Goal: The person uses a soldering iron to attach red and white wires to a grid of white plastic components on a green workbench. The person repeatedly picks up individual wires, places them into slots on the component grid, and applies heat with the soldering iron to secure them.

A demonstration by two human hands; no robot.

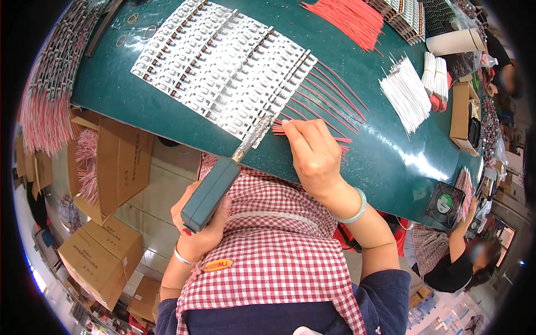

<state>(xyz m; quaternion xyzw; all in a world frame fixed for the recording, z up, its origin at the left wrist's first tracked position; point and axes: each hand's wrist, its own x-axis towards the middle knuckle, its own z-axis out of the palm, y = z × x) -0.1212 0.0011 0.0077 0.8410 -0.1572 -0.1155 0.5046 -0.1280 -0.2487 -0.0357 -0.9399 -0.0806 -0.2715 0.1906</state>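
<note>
My left hand (pixel 201 226) grips the teal handle of a soldering iron (pixel 215 190); its metal tip reaches the near edge of a sheet of white strip boards (pixel 223 67) on the green table (pixel 139 106). My right hand (pixel 314 156) pinches thin red wires (pixel 324 106) that fan out from the strip sheet's right edge, with the fingertips close to the iron's tip. A pale green bangle sits on my right wrist, and I wear a red-and-white checked apron.
A bundle of red wires (pixel 346 19) and a bundle of white wires (pixel 405 92) lie further back on the table. A small black fan (pixel 445 204) sits at the right edge. Cardboard boxes (pixel 103 254) stand on the floor at left. Another person (pixel 452 257) works at right.
</note>
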